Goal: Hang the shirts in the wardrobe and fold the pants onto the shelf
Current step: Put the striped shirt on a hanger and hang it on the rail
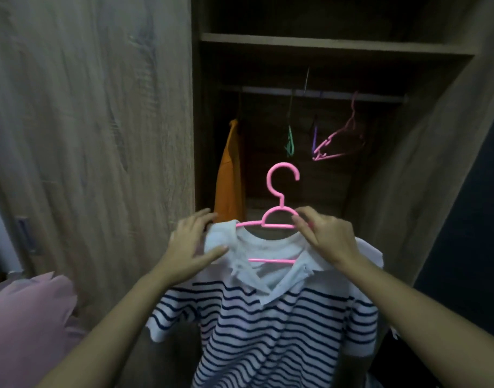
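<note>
our right hand (324, 236) pinches the hanger (279, 217), left hand (189, 245) grips the shirt (268, 317); we should seat that shoulder squarely before hooking the rail (310, 93).

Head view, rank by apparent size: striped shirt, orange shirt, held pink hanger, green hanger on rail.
1. striped shirt
2-3. orange shirt, held pink hanger: similar extent, hanger nearer, unranked
4. green hanger

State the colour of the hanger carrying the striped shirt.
Pink; the hanger shows best in the head view, its only view.
</note>
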`<act>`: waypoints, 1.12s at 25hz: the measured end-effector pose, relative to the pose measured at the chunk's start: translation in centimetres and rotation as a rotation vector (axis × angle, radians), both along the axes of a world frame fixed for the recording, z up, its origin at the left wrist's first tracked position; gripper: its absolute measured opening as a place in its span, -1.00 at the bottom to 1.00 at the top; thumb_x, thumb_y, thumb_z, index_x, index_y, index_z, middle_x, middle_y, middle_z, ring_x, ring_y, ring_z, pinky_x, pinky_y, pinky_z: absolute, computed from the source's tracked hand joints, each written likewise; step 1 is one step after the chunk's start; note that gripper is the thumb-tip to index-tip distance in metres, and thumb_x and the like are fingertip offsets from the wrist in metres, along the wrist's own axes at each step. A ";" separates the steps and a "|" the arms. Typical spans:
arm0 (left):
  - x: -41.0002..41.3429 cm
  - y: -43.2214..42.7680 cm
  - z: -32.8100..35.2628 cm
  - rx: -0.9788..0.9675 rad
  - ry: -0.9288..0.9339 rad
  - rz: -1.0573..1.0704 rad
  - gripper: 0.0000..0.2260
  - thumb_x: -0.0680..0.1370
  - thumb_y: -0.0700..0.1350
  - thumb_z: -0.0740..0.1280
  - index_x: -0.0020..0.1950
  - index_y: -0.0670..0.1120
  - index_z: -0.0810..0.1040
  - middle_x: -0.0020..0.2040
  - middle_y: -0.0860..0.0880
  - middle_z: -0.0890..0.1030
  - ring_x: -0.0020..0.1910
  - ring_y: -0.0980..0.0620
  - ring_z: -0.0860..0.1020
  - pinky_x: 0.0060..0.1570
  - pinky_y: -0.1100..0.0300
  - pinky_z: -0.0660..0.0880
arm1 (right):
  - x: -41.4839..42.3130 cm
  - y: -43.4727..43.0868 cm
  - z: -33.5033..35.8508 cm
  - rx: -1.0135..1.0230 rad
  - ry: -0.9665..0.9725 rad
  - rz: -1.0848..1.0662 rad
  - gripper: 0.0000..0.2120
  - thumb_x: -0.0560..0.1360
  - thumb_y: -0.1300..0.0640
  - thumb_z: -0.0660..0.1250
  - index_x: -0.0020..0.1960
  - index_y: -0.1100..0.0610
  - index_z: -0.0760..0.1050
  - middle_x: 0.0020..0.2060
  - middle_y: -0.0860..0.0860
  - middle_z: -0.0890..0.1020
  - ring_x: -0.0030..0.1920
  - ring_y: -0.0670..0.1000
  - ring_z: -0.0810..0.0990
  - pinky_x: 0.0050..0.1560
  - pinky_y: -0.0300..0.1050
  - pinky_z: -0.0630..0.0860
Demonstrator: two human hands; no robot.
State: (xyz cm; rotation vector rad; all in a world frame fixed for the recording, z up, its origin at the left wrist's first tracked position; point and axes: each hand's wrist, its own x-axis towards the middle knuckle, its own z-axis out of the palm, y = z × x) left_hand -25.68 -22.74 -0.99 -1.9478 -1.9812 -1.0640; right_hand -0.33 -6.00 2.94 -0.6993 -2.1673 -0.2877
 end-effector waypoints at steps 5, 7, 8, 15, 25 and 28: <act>-1.1 -0.9 1.6 0.055 -0.102 -0.148 -0.80 0.53 0.01 0.35 -0.18 0.34 0.49 -0.33 0.26 0.54 -0.38 0.26 0.48 -0.38 0.44 0.33 | 0.1 0.0 0.8 -0.009 0.010 0.012 -0.21 0.44 -0.42 -0.30 0.15 0.01 0.50 -0.22 -0.04 0.69 -0.23 0.05 0.66 -0.37 -0.15 0.43; -2.1 -1.3 1.9 0.093 -0.225 -0.105 -0.90 0.49 0.12 0.35 -0.19 0.16 0.55 -0.37 0.12 0.54 -0.43 0.21 0.46 -0.41 0.32 0.35 | 0.9 0.9 1.2 -0.051 -0.005 -0.100 -0.24 0.44 -0.40 -0.28 0.22 0.01 0.45 -0.19 0.01 0.68 -0.17 0.09 0.65 -0.32 -0.14 0.38; -2.7 -1.6 2.0 0.106 -0.277 -0.088 -0.80 0.46 0.19 0.33 -0.18 0.09 0.57 -0.35 0.04 0.56 -0.42 0.16 0.48 -0.41 0.24 0.39 | 1.6 1.6 1.5 -0.143 -0.024 -0.132 -0.31 0.45 -0.36 -0.23 0.21 0.00 0.45 -0.20 0.03 0.67 -0.15 0.11 0.63 -0.27 -0.13 0.35; -4.1 -2.7 3.4 0.082 -0.364 -0.060 -0.80 0.44 0.26 0.22 -0.12 0.26 0.61 -0.25 0.06 0.64 -0.34 0.19 0.55 -0.34 0.32 0.44 | 3.9 2.4 2.9 -0.667 -0.129 0.243 -0.60 0.54 -0.17 0.14 -0.22 0.13 0.46 -0.34 0.03 0.51 -0.29 0.00 0.49 -0.20 -0.04 0.38; -5.3 -3.5 6.5 0.024 -0.347 -0.057 -0.86 0.44 0.08 0.44 -0.21 0.03 0.63 -0.34 0.11 0.59 -0.37 0.22 0.50 -0.37 0.39 0.39 | 2.7 1.2 4.5 -0.538 0.090 0.197 -0.74 0.49 -0.22 0.20 -0.18 -0.05 0.46 -0.35 -0.10 0.55 -0.32 -0.06 0.51 -0.31 -0.12 0.37; -4.5 -3.3 6.3 0.171 -0.284 0.052 -0.82 0.45 0.06 0.43 -0.23 -0.03 0.61 -0.38 0.08 0.53 -0.43 0.20 0.42 -0.43 0.36 0.32 | 1.0 1.7 5.5 -0.382 -0.068 -0.047 -0.67 0.49 -0.19 0.24 0.17 -0.04 0.44 0.04 -0.04 0.56 0.06 0.05 0.51 0.01 -0.06 0.39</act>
